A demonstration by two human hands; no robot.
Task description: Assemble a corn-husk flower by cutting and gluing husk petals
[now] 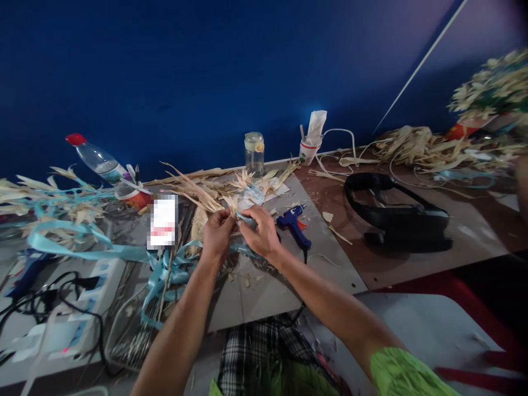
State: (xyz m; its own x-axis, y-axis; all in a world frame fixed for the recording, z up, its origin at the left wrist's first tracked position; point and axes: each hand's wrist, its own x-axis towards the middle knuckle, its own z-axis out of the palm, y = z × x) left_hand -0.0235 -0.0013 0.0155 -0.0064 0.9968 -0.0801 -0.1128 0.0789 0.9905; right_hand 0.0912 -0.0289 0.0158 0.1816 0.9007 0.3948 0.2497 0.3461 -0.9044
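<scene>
My left hand (217,235) and my right hand (262,230) meet over the middle of the table. Between their fingertips is a pale dried-husk flower (232,205), its petals pointing away from me. My left fingers pinch its base. At the same spot my right thumb and fingers close on a light blue ribbon (246,219). More blue ribbon (165,272) lies looped left of my left wrist. A blue glue gun (295,224) rests just right of my right hand. Loose dried husks (192,190) lie beyond my hands.
A power strip (88,308) with tangled black cables stands at the left, near a tilted plastic bottle (97,159). A glass jar (254,154) and a paper cup (309,149) stand by the blue wall. To the right are a black headset (396,217) and a husk pile (429,146).
</scene>
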